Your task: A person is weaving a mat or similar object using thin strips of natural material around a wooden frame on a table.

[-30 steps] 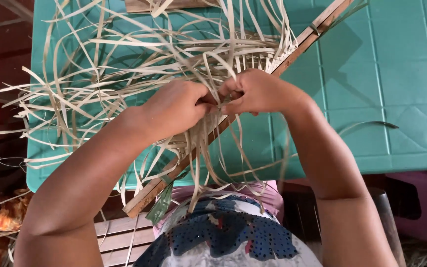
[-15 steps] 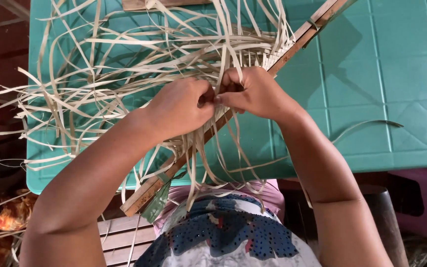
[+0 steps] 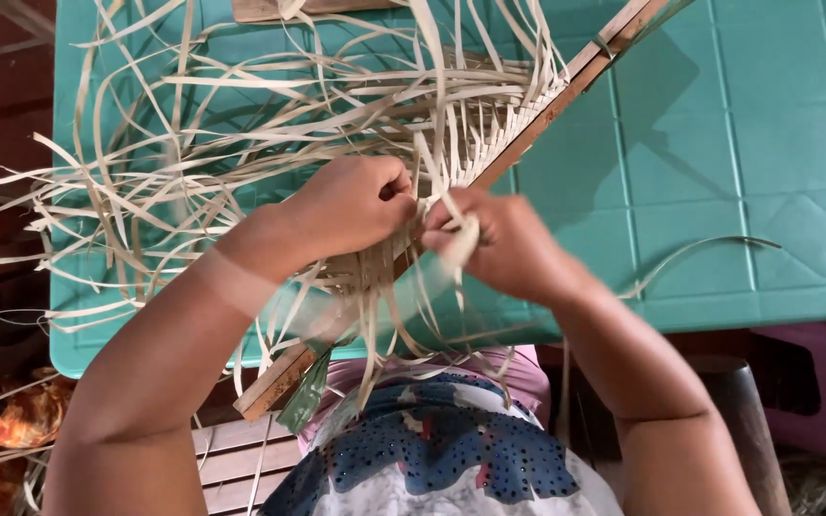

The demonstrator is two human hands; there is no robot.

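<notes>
Left hand [image 3: 360, 205] fisted around pale weaving strips [image 3: 241, 143], right hand [image 3: 499, 244] pinching a strip beside it, wooden frame [image 3: 547, 105] slanting across green table [image 3: 748, 143], strips fanned over the table's left half

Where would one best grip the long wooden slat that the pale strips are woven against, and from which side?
Probably the wooden slat is best gripped at its bare near end, past the table edge, coming from the person's side. There no pale strips cover it; further up, the weave, the left hand and the right hand crowd it.
</notes>
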